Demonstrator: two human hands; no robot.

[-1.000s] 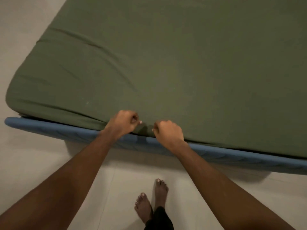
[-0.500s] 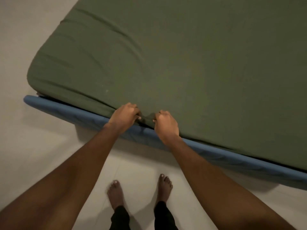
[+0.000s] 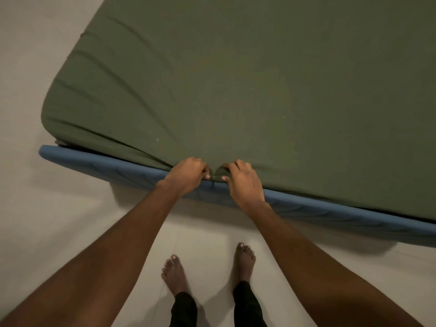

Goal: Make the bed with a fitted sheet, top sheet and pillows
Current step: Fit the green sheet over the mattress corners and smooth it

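Note:
A dark green fitted sheet [image 3: 247,86] covers the mattress, which lies on a blue bed base [image 3: 122,169]. Both hands grip the sheet's near edge, a short gap apart, where it meets the base. My left hand [image 3: 186,175] is closed on a bunch of fabric, and my right hand [image 3: 243,179] pinches the fabric beside it. Creases fan out from the two hands towards the rounded left corner of the mattress. No top sheet or pillows are in view.
Pale tiled floor [image 3: 47,220] surrounds the bed on the left and near side. My bare feet [image 3: 174,274] stand on the floor just in front of the blue base.
I have stepped along the bed; the mattress corner now sits further right in view. Both hands have kept hold of the sheet's edge and my feet now stand apart.

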